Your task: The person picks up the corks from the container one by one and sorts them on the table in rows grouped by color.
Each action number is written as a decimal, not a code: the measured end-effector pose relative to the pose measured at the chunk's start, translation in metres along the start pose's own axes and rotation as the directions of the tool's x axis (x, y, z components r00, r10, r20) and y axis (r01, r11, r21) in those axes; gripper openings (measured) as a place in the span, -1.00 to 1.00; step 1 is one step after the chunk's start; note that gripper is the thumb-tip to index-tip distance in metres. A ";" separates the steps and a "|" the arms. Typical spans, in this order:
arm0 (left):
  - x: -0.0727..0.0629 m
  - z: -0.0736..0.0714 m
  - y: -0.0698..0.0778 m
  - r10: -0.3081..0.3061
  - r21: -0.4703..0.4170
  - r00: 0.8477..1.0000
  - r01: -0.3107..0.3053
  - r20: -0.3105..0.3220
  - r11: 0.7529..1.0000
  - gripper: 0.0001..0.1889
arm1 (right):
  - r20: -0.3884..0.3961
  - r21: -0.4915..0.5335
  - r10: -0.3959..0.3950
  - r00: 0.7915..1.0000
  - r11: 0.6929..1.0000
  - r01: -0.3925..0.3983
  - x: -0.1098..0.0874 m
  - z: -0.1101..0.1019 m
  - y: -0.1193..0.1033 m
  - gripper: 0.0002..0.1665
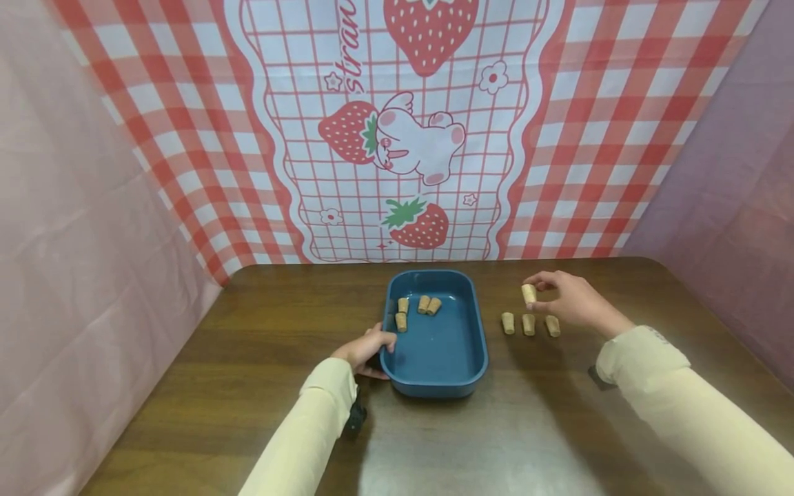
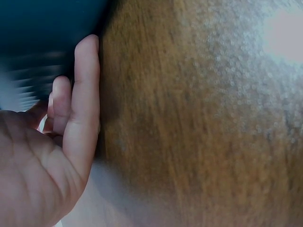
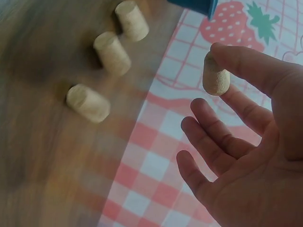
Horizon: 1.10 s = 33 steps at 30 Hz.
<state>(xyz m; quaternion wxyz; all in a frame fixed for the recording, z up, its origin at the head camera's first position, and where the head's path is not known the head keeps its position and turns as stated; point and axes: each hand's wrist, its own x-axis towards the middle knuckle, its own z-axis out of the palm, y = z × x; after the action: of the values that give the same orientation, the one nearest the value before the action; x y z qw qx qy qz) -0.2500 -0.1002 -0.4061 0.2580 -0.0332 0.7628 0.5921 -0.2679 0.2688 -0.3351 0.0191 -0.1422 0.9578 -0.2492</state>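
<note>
My right hand (image 1: 567,297) pinches a cork stopper (image 1: 529,294) between thumb and index finger, above the table. In the right wrist view its other fingers (image 3: 208,142) are spread apart from the held cork (image 3: 216,78). Three more corks stand in a row just below that hand: the left one (image 1: 508,323), the middle one (image 1: 528,324) and the right one (image 1: 553,326). My left hand (image 1: 366,350) grips the left wall of a deep blue tray (image 1: 481,344), thumb over the rim, fingers outside against it. Several corks (image 1: 402,322) sit in the tray's left and far part.
The brown wooden table (image 1: 279,317) ends at the back against a red-and-white checked cloth (image 1: 595,138) with strawberry prints. Pale pink cloth (image 1: 93,241) hangs at the left, and a mauve cloth (image 1: 732,193) at the right.
</note>
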 end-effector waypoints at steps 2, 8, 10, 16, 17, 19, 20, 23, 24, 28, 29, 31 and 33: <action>0.000 0.000 0.001 -0.001 0.000 1.000 0.001 0.001 1.000 0.03 | -0.009 -0.012 -0.004 1.000 1.000 0.004 -0.003 0.000 0.007 -0.39; 0.002 0.002 0.001 -0.012 -0.005 1.000 0.012 -0.005 1.000 0.04 | -0.039 -0.042 -0.020 0.999 0.999 0.018 -0.010 -0.002 0.026 -0.42; 0.002 0.002 0.001 -0.010 -0.008 1.000 0.010 -0.010 1.000 0.03 | -0.053 -0.048 -0.027 0.998 0.999 0.025 -0.012 -0.003 0.033 -0.43; 0.002 0.002 0.001 -0.005 -0.009 1.000 0.005 -0.015 1.000 0.02 | -0.070 -0.050 -0.019 0.997 0.999 0.015 -0.019 -0.003 0.049 -0.44; 0.002 0.002 0.001 -0.006 -0.009 1.000 0.006 -0.014 1.000 0.02 | -0.064 -0.047 -0.013 0.998 0.999 0.010 -0.021 -0.003 0.051 -0.44; 0.001 0.003 0.001 -0.002 -0.010 1.000 0.002 -0.013 1.000 0.01 | -0.059 -0.050 -0.010 0.998 0.999 0.007 -0.023 -0.003 0.056 -0.44; 0.001 0.003 0.001 -0.002 -0.010 1.000 0.002 -0.013 1.000 0.01 | -0.055 -0.052 -0.009 0.998 0.999 0.006 -0.024 -0.003 0.058 -0.44; 0.000 0.002 0.001 0.006 -0.009 1.000 -0.006 -0.018 1.000 0.00 | -0.042 -0.056 -0.005 0.999 0.998 0.002 -0.027 -0.002 0.064 -0.45; 0.000 0.002 0.000 0.008 -0.009 1.000 -0.008 -0.019 1.000 0.00 | -0.040 -0.059 -0.003 0.999 0.998 0.000 -0.028 -0.002 0.065 -0.45; -0.001 0.002 0.000 0.008 -0.009 1.000 -0.008 -0.024 1.000 0.02 | -0.023 -0.061 0.019 1.000 0.998 -0.020 -0.031 -0.001 0.072 -0.44; -0.001 0.002 0.000 0.008 -0.010 1.000 -0.008 -0.025 1.000 0.02 | -0.021 -0.060 0.025 0.999 0.998 -0.026 -0.032 -0.001 0.073 -0.44; -0.001 0.003 0.000 0.007 -0.009 1.000 -0.008 -0.025 1.000 0.01 | -0.018 -0.062 0.033 0.999 0.997 -0.034 -0.033 0.000 0.076 -0.44; 0.000 0.003 0.000 0.009 -0.009 1.000 -0.009 -0.027 1.000 0.01 | -0.017 -0.063 0.041 0.999 0.997 -0.042 -0.033 0.001 0.078 -0.44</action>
<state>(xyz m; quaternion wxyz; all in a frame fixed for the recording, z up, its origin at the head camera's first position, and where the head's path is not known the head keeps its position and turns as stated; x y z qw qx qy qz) -0.2485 -0.0974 -0.4065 0.2447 -0.0389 0.7636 0.5963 -0.2566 0.3433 -0.3745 0.0120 -0.1210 0.9681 -0.2193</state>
